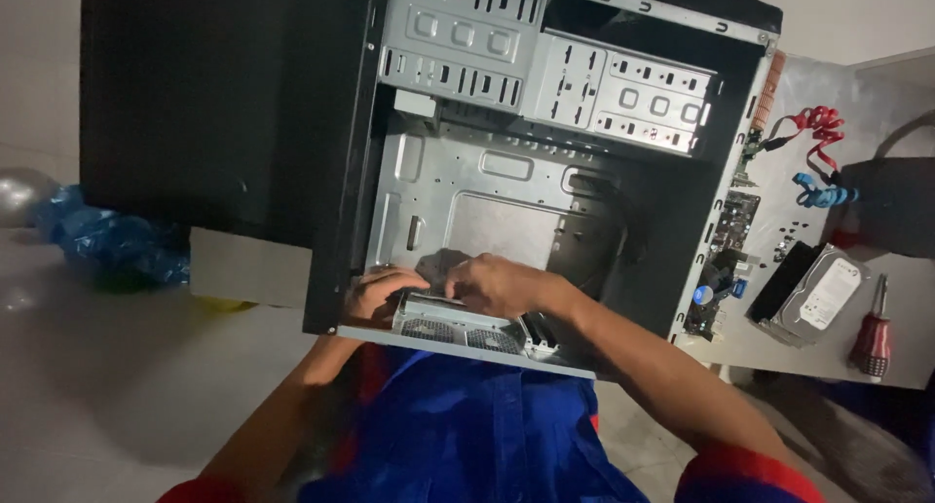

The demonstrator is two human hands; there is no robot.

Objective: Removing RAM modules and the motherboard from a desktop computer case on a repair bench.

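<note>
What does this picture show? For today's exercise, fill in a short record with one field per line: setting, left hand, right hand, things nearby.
setting: open computer case, stripped inside, seen from above
left hand: inside the case at its near edge, by the grey vented box
right hand: on the top of the same box
things nearby: circuit board, hard drive, red-handled screwdriver, red cable, blue cable
</note>
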